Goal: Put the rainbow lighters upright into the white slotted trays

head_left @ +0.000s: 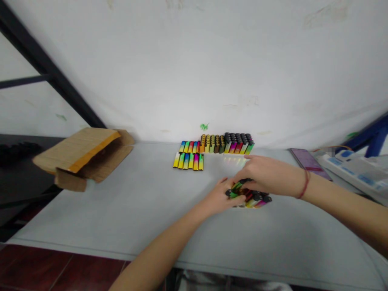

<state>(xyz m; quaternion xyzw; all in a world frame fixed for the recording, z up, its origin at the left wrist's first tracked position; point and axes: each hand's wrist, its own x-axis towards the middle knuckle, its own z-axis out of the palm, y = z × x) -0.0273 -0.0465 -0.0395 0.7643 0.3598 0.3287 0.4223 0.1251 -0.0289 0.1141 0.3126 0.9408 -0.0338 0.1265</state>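
Several shiny multicoloured lighters [253,201] with black tops lie in a loose bunch near the middle of the table, partly hidden by my hands. My left hand [222,197] is closed around the left side of the bunch, its thumb across the front near a green lighter [233,194]. From above, my right hand [259,173] reaches over the same bunch with its fingers bent down among the lighters and one finger pointing left. Its fingertips are partly hidden, so exactly which lighters it grips is unclear.
Behind stand upright blocks of black-topped lighters [239,144] and gold-topped lighters [212,144]. Rows of lighters [188,161] lie flat beside them. An open cardboard box [81,149] rests at the left. A phone [309,163] and white power strip [348,171] lie right. A wall [194,72] closes the back.
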